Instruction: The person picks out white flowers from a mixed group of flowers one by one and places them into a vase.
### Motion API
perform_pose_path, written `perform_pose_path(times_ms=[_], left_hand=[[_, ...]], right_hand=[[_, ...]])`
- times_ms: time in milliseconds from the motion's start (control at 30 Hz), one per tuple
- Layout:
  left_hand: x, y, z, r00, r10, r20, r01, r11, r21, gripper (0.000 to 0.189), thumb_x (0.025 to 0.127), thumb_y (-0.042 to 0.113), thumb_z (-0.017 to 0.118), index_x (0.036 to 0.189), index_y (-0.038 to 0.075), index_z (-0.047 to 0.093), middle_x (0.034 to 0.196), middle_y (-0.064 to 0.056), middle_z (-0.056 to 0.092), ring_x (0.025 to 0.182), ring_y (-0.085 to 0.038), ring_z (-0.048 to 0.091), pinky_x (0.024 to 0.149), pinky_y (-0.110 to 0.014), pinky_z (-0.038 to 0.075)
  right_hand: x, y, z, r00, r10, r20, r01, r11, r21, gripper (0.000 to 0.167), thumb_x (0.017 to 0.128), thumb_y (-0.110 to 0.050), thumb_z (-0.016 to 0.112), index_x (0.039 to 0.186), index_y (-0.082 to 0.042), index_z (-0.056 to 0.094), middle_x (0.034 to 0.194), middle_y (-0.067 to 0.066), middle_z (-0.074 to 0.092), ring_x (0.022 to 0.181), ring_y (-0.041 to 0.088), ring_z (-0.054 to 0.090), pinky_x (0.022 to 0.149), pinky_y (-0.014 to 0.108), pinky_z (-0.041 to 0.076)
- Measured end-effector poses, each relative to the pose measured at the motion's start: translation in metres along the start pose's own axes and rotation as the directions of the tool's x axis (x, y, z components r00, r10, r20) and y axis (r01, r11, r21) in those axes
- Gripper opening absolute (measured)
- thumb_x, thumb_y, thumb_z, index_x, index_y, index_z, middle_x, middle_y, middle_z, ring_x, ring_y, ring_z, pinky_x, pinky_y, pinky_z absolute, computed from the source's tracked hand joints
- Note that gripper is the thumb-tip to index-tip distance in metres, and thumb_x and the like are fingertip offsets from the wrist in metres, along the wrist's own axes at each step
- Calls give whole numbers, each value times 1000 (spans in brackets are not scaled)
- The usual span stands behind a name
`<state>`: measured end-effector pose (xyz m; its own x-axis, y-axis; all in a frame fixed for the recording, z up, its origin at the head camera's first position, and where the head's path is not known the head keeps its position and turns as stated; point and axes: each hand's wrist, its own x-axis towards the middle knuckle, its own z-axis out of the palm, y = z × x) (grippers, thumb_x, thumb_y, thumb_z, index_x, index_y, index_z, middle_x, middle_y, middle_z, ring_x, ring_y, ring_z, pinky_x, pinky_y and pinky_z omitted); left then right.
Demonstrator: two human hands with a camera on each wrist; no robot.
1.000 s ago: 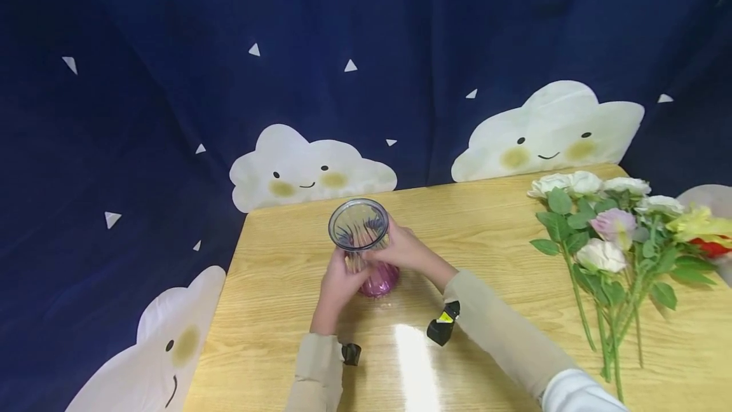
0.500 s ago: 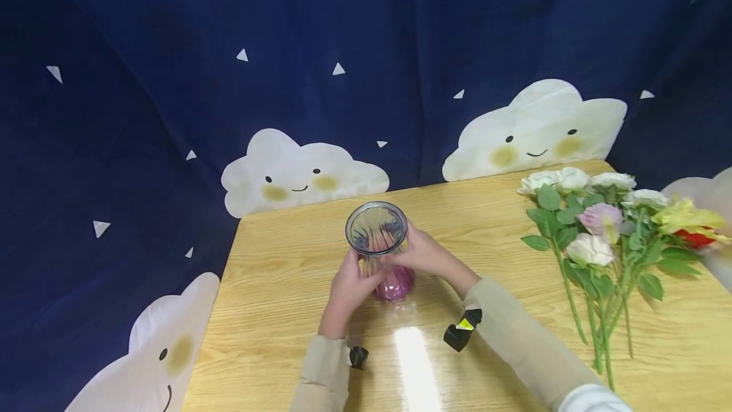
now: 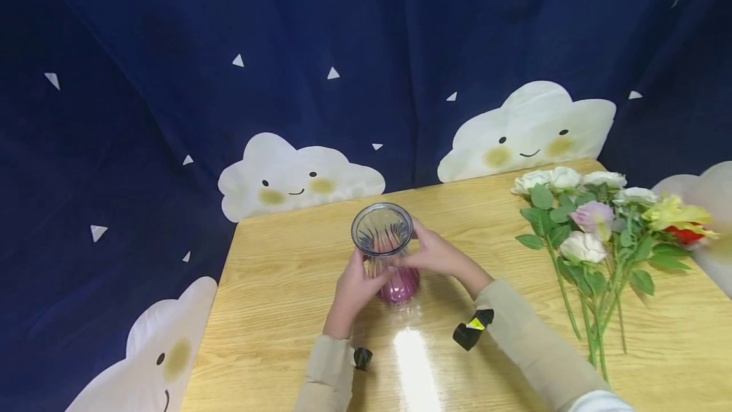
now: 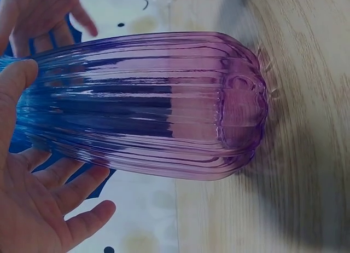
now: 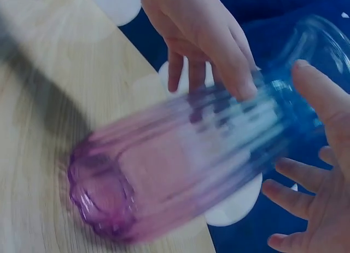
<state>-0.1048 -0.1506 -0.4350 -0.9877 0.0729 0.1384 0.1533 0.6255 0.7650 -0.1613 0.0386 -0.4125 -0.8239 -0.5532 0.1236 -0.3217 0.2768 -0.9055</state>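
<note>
A ribbed glass vase (image 3: 400,285), blue at the rim and fading to pink at its base, stands on the wooden table between both hands. My left hand (image 3: 354,288) grips its neck from the left, thumb across the near side. From the right, my right hand (image 3: 439,254) holds the same neck. In the left wrist view the vase (image 4: 147,105) shows its fluted side, with my left hand's (image 4: 38,209) fingers spread along the blue part. The right wrist view shows the vase (image 5: 164,160) blurred, the right hand's (image 5: 322,187) thumb against the neck.
On the right of the table (image 3: 274,272) lies a bunch of flowers (image 3: 595,240): white, lilac, yellow and red heads with green stems pointing toward the near edge. A dark blue curtain (image 3: 320,30) with white clouds hangs behind the table.
Both hands have shifted the vase to the right along the table, closer to the flowers. The head view has turned slightly right. The grip on the vase looks the same.
</note>
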Motion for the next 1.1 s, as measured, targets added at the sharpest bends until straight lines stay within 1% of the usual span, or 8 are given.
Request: perform_pose_path(times_ms=[67, 167, 333, 533, 700, 800, 933, 1100], left_hand=[[0, 0, 0, 1000, -14, -1, 14, 1000, -6, 70, 76, 48, 65, 132, 20, 35, 126, -6, 50, 113, -25, 48, 91, -50, 39], [-1, 0, 0, 999, -39, -4, 39, 999, -17, 70, 75, 47, 66, 132, 20, 36, 125, -6, 51, 113, -26, 47, 91, -51, 38], [-1, 0, 0, 998, -55, -4, 55, 998, -22, 71, 75, 45, 68, 132, 19, 35, 127, -7, 49, 114, -26, 46, 93, -51, 37], [-1, -1, 0, 999, -52, -10, 51, 999, -17, 70, 75, 44, 68, 132, 18, 36, 126, -8, 50, 114, -26, 47, 93, -51, 37], [-1, -2, 1, 999, -40, -14, 40, 999, -12, 70, 75, 43, 68, 131, 17, 36, 126, -8, 50, 114, -27, 47, 92, -51, 37], [0, -2, 2, 999, -40, -14, 40, 999, -9, 70, 75, 44, 68, 132, 18, 35, 126, -8, 50, 114, -26, 47, 92, -51, 37], [0, -2, 2, 999, -41, -14, 41, 999, -9, 71, 75, 44, 67, 132, 18, 34, 127, -8, 49, 114, -26, 47, 93, -51, 37], [-1, -1, 2, 999, -49, -7, 49, 999, -11, 71, 75, 46, 67, 132, 19, 35, 127, -7, 49, 114, -26, 47, 93, -51, 37]], right_hand=[[-3, 5, -7, 1000, -3, 20, 3, 1000, -8, 85, 72, -22, 75, 140, -13, 24, 132, 15, 42, 116, 35, 42, 94, 49, 36], [-11, 16, -21, 999, 22, 29, -20, 997, -72, 80, 75, -22, 71, 138, -3, 26, 129, 21, 42, 112, 40, 44, 92, 48, 39], [-29, 37, -46, 990, 135, -48, -142, 976, -166, 70, 80, -19, 66, 134, 5, 29, 123, 27, 46, 106, 43, 46, 89, 49, 41], [-53, 57, -75, 954, 265, -140, -290, 934, -207, 69, 85, -28, 60, 135, 6, 27, 122, 29, 45, 103, 43, 48, 83, 49, 43], [-72, 75, -91, 923, 332, -195, -367, 912, -183, 69, 88, -29, 56, 136, 7, 23, 122, 31, 43, 103, 43, 48, 78, 47, 46], [-82, 86, -98, 900, 371, -228, -416, 889, -192, 69, 88, -30, 54, 135, 9, 22, 121, 32, 44, 104, 45, 47, 77, 47, 46], [-99, 98, -105, 876, 405, -262, -465, 853, -237, 68, 88, -31, 54, 133, 11, 25, 118, 33, 46, 102, 47, 47, 75, 51, 45], [-122, 111, -112, 852, 425, -306, -511, 803, -307, 62, 86, -22, 55, 127, 17, 29, 109, 36, 50, 96, 48, 49, 74, 54, 44]])
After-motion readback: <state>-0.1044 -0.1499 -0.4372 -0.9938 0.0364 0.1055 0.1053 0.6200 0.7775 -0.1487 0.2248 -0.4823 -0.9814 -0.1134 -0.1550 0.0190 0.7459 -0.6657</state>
